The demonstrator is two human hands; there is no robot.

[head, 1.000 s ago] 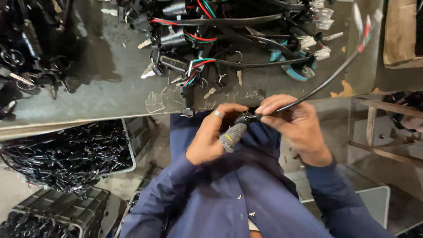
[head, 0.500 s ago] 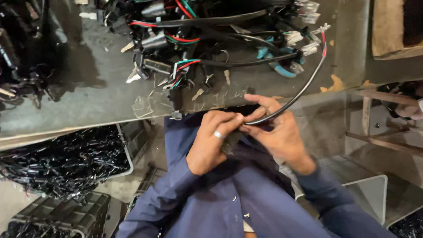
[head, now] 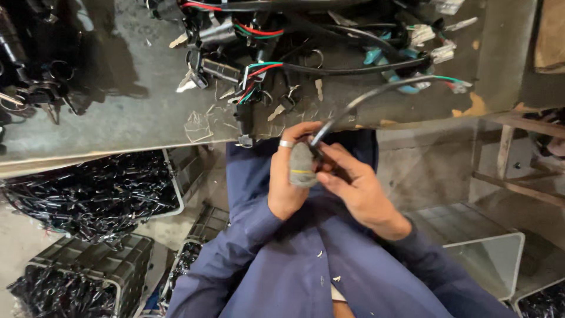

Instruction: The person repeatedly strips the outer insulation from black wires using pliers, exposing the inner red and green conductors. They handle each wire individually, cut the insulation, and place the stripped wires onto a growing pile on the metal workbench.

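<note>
Both hands work one black cable (head: 376, 94) just below the bench edge (head: 118, 147). Left hand (head: 292, 176), ring and padded thumb, closed around the cable's near end; right hand (head: 353, 188) pinches it beside. Step, judged: fitting or dressing that end. Next move needs steady hold, fine fingertip alignment.

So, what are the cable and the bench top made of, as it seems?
Cable: black sleeve, likely rubber or plastic, since it bends smoothly and has a dull sheen.
Bench top: grey, probably painted metal or coated board; scratched and worn, with an ochre chip at one edge.
</note>
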